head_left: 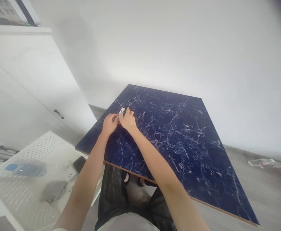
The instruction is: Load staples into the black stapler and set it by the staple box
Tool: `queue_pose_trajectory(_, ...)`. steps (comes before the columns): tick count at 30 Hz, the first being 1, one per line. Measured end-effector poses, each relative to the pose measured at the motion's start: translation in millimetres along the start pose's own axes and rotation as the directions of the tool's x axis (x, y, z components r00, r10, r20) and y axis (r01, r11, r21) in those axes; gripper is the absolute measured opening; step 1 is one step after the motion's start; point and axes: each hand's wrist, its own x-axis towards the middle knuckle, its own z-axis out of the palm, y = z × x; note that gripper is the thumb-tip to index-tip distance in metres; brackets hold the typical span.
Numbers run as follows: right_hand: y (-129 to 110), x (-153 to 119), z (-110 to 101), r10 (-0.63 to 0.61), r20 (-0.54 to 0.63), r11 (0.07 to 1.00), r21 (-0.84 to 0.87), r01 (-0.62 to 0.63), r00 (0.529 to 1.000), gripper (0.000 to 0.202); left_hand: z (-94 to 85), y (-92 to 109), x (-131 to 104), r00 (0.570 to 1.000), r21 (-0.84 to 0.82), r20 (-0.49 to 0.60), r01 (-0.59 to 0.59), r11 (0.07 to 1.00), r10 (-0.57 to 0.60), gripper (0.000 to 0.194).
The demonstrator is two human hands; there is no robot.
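Left hand [109, 124]: fingers curled at near-left end of the small white-and-black item [122, 111]; can't tell if pinching. Item sits between both hands, over left part of blue marbled tabletop [174, 138]. Right hand [128, 120]: clamped on item's right side.

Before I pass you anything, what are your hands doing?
Left hand: fingers closed on the small white item's near end.
Right hand: fingers on the same small white item.
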Motion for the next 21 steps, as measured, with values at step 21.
queue_pose_trajectory(21,65,52,-22,-0.077,0.124,0.986,0.160,0.056,0.989,0.031,16.7,-10,-12,0.993,0.074,0.084,0.082,0.994,-0.088,0.038)
